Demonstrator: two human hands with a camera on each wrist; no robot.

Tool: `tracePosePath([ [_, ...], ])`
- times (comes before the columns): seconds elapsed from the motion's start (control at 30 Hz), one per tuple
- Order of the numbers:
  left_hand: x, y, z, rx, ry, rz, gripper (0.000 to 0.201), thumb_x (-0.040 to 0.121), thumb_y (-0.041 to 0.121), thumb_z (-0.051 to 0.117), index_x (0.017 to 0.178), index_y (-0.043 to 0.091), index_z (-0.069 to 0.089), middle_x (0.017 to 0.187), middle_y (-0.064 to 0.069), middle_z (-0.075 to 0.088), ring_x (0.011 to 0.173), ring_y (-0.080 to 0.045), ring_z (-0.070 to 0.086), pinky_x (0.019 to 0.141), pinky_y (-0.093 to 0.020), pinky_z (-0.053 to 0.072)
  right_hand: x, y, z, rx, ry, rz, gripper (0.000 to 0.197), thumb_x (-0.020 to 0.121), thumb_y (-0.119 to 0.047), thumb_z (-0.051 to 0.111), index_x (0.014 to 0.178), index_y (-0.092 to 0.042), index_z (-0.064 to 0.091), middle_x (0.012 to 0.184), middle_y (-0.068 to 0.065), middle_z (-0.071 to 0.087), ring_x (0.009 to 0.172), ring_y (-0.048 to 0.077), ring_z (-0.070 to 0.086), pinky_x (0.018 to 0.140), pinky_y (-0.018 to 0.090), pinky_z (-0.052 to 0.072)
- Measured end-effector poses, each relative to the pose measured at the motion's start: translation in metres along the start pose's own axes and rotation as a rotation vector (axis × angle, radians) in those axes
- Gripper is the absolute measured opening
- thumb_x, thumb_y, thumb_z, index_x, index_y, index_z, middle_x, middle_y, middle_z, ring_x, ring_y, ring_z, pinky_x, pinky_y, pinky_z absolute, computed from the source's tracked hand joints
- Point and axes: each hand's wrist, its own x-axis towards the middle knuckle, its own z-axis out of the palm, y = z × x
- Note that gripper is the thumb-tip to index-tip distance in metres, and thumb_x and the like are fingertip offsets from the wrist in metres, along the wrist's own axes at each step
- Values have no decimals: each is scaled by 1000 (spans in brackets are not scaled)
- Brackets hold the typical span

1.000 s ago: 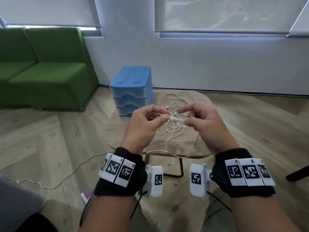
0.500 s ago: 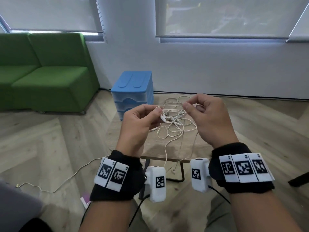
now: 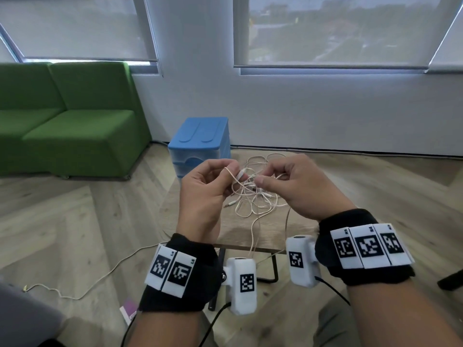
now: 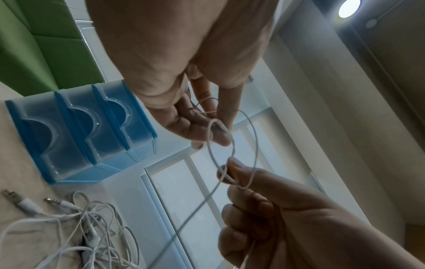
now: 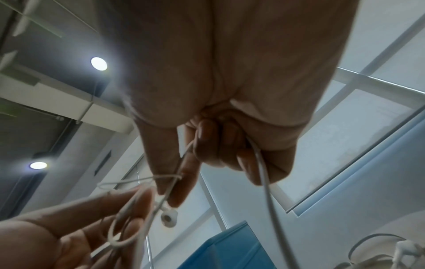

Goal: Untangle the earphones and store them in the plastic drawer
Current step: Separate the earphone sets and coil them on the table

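Tangled white earphones (image 3: 253,196) lie on a small wooden table (image 3: 240,234), and one strand is lifted off the pile. My left hand (image 3: 234,171) pinches a loop of this cable (image 4: 210,138) between thumb and fingers. My right hand (image 3: 260,177) pinches the same strand a little to the right, with more cable running through its curled fingers (image 5: 230,145). An earbud (image 5: 169,219) dangles between the two hands. The blue plastic drawer unit (image 3: 200,144) stands at the table's far left corner, its drawers (image 4: 80,136) closed.
Two jack plugs (image 4: 52,201) lie by the pile on the table. A green sofa (image 3: 70,126) stands at the left. Another white cable (image 3: 75,284) trails across the wooden floor at the lower left. A white wall with windows is behind.
Both hands rose from the pile with a strand, drew apart, then came close together again. The view tilted upward.
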Motion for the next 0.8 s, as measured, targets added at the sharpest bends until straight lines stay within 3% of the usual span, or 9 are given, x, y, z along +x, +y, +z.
tracePosePath([
  [0.1, 3, -1, -1, 16, 51, -8, 17, 99, 22, 66, 87, 10, 70, 80, -8, 70, 78, -19, 71, 70, -28, 57, 2, 5, -1, -16, 184, 43, 21, 93, -24, 73, 75, -13, 70, 46, -17, 48, 43, 4, 38, 50, 14, 31],
  [0.2, 5, -2, -3, 45, 64, -5, 24, 100, 25, 65, 84, 9, 69, 84, -3, 71, 86, -16, 69, 78, -31, 54, 6, 12, -2, 11, 358, 53, 21, 94, -30, 69, 78, -18, 68, 64, -4, 60, 59, 15, 49, 63, 34, 43],
  [0.27, 4, -2, -3, 61, 42, 2, 24, 99, 20, 66, 82, 4, 68, 90, -7, 73, 94, -20, 67, 84, -35, 51, 8, 14, -3, 116, 412, 78, 21, 96, -28, 66, 76, -21, 68, 66, 0, 58, 57, 15, 45, 60, 37, 40],
  [0.37, 3, -1, -2, 65, 18, 7, 26, 100, 16, 63, 78, 4, 69, 96, -9, 75, 96, -20, 66, 87, -36, 49, 9, 12, -7, 276, 365, 64, 26, 99, -22, 65, 73, -25, 69, 52, -13, 44, 46, 8, 30, 48, 27, 27],
  [0.5, 5, -2, 0, 149, -9, 25, 25, 101, 18, 61, 78, 14, 69, 102, -6, 77, 102, -20, 69, 90, -33, 48, 11, 4, -12, 231, 258, 49, 20, 98, -22, 66, 82, -16, 76, 46, -17, 39, 42, 4, 28, 46, 18, 26],
  [0.57, 8, 0, 4, 203, -32, 20, 20, 102, 17, 60, 87, 18, 72, 107, -7, 78, 110, -25, 70, 88, -30, 49, 17, -1, -16, 175, 184, 37, 19, 98, -22, 66, 88, -13, 79, 46, -17, 39, 41, 4, 29, 45, 16, 26],
  [0.63, 13, 5, 8, 247, -106, 15, 15, 102, 14, 60, 109, 21, 72, 111, -4, 77, 114, -23, 69, 81, -25, 53, 27, -11, -18, 105, 93, 4, 19, 98, -25, 67, 90, -14, 80, 50, -13, 42, 45, 4, 31, 48, 20, 28],
  [0.7, 21, 11, 13, 304, -206, 28, 27, 102, 12, 60, 124, 25, 66, 112, -2, 76, 111, -18, 70, 80, -25, 54, 38, -24, -17, 18, 21, -48, 21, 97, -27, 68, 86, -15, 80, 59, 1, 52, 53, 15, 41, 55, 29, 35],
  [0.8, 32, 23, 16, 318, -243, 69, 19, 100, 12, 63, 115, 22, 70, 97, -1, 74, 95, -15, 70, 83, -26, 50, 52, -43, -20, -51, -20, -109, 21, 94, -25, 70, 81, -12, 79, 69, 15, 69, 62, 25, 54, 64, 44, 48],
])
